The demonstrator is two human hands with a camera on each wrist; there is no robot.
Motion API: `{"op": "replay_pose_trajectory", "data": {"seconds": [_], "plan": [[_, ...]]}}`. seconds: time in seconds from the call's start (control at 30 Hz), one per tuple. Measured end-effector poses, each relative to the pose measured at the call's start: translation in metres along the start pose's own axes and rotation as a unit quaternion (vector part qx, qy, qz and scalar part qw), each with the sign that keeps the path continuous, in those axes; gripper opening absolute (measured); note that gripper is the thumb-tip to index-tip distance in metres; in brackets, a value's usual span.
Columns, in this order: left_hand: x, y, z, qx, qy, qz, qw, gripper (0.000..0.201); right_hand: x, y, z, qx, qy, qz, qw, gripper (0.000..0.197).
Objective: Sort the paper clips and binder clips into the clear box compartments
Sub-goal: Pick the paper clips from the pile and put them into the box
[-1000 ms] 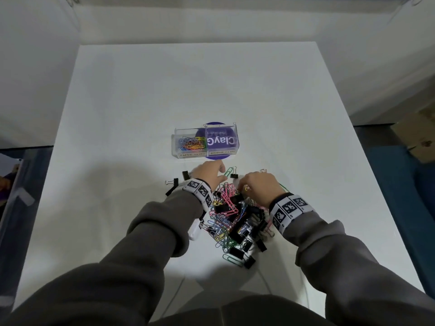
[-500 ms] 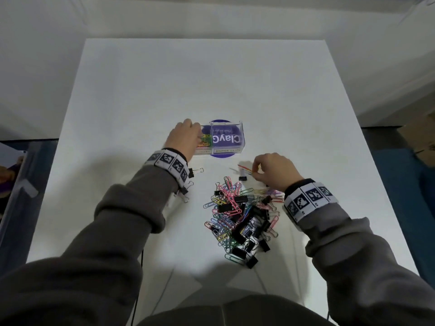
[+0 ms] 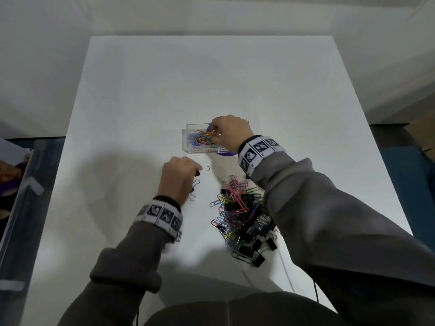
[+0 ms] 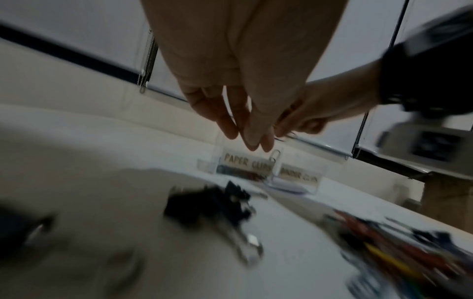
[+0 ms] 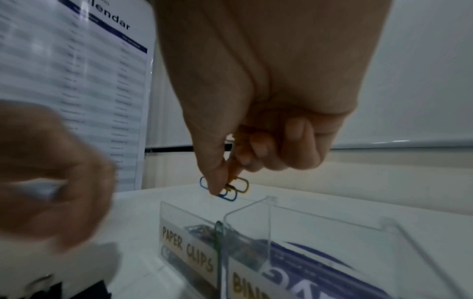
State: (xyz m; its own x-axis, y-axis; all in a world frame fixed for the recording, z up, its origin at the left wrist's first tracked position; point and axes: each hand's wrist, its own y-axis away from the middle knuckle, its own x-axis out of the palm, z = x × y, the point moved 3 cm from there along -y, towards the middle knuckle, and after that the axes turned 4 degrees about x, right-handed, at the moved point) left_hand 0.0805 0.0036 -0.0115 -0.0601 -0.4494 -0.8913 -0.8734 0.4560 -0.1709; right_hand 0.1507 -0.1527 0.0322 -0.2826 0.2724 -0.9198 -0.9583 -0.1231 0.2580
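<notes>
The clear two-compartment box (image 3: 188, 143) stands mid-table, its left side labelled PAPER CLIPS (image 5: 187, 248) and holding coloured clips (image 3: 200, 140). My right hand (image 3: 226, 132) hovers over that side and pinches a few blue, yellow and orange paper clips (image 5: 230, 188). A green clip (image 5: 219, 232) stands against the divider. My left hand (image 3: 181, 177) is low over the table, left of the mixed pile (image 3: 240, 215). Its fingertips (image 4: 253, 139) are at a black binder clip (image 3: 199, 172). Blur hides whether they grip it.
Two more loose binder clips (image 3: 195, 183) lie by my left hand. A purple round label (image 3: 226, 154) sits under the box. A thin cable (image 3: 284, 267) runs off the near edge. A dark bin (image 3: 16, 184) stands left of the table and cardboard (image 3: 423, 142) to its right.
My left hand left the box and came back to the loose binder clips. My right hand rose from the pile's far edge to above the paper clip side, carrying clips.
</notes>
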Motion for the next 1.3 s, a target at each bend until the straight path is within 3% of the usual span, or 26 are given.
{"op": "replay_pose_trajectory", "data": {"seconds": [0.13, 0.23, 0.33, 0.43, 0.6, 0.7, 0.8, 0.97, 1.17, 1.3], "plan": [[0.020, 0.037, -0.023, -0.018, 0.033, 0.105, 0.994, 0.018, 0.014, -0.017, 0.014, -0.007, 0.023, 0.028, 0.999, 0.020], [0.035, 0.052, -0.026, -0.028, 0.066, 0.146, 0.987, 0.018, 0.021, -0.016, 0.014, -0.004, 0.013, 0.048, 0.999, 0.028], [0.038, 0.049, -0.034, -0.017, 0.072, 0.148, 0.986, 0.017, 0.016, 0.000, 0.003, -0.017, -0.050, 0.008, 0.999, 0.032], [0.040, 0.043, -0.042, 0.005, 0.069, 0.140, 0.988, 0.013, 0.014, 0.039, -0.016, 0.004, -0.111, -0.044, 0.993, 0.025], [0.044, 0.035, -0.049, 0.001, 0.054, 0.126, 0.991, 0.030, 0.050, 0.116, -0.049, 0.059, -0.095, 0.024, 0.993, 0.016], [0.047, 0.027, -0.049, 0.002, 0.026, 0.173, 0.985, 0.039, 0.071, 0.138, -0.057, 0.064, -0.071, 0.055, 0.994, 0.023], [0.052, 0.021, -0.048, 0.001, 0.019, 0.211, 0.977, 0.032, 0.080, 0.145, -0.058, 0.060, -0.059, 0.053, 0.995, 0.031], [0.048, 0.022, -0.037, -0.017, 0.072, 0.174, 0.982, 0.015, 0.083, 0.148, -0.068, 0.096, -0.102, 0.032, 0.990, 0.024], [0.025, 0.032, -0.011, -0.083, 0.093, 0.071, 0.990, 0.017, 0.083, 0.146, -0.074, 0.114, -0.125, 0.043, 0.985, 0.022], [0.011, 0.045, 0.006, -0.078, 0.042, 0.039, 0.995, 0.015, 0.069, 0.151, -0.089, 0.165, -0.176, -0.030, 0.970, 0.018]]}}
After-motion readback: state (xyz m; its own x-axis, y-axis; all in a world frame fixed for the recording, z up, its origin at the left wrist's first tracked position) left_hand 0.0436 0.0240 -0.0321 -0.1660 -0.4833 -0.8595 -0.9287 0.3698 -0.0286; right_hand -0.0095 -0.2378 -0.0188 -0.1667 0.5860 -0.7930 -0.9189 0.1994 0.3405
